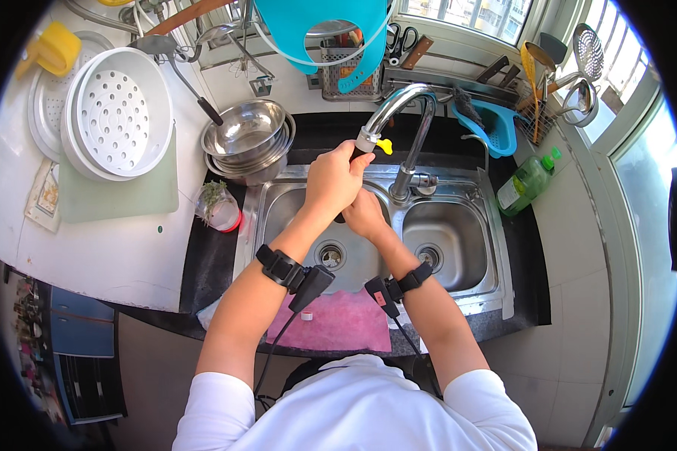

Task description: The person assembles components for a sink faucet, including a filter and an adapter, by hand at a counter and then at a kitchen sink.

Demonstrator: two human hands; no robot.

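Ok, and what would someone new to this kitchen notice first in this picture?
Probably the left hand gripping a black piece at the tap's mouth, with the right hand just below. Next, the bright blue thing hanging at top centre, then the white colander at upper left and the pink cloth by the sink's near edge.

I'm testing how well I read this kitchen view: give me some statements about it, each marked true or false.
1. The left hand grips a dark piece at the end of the faucet. True.
2. The right hand rests on the green bottle. False: the right hand is close to the left hand.
3. The green bottle is right of the sink. True.
4. The metal bowls are right of the faucet. False: they are left of it.
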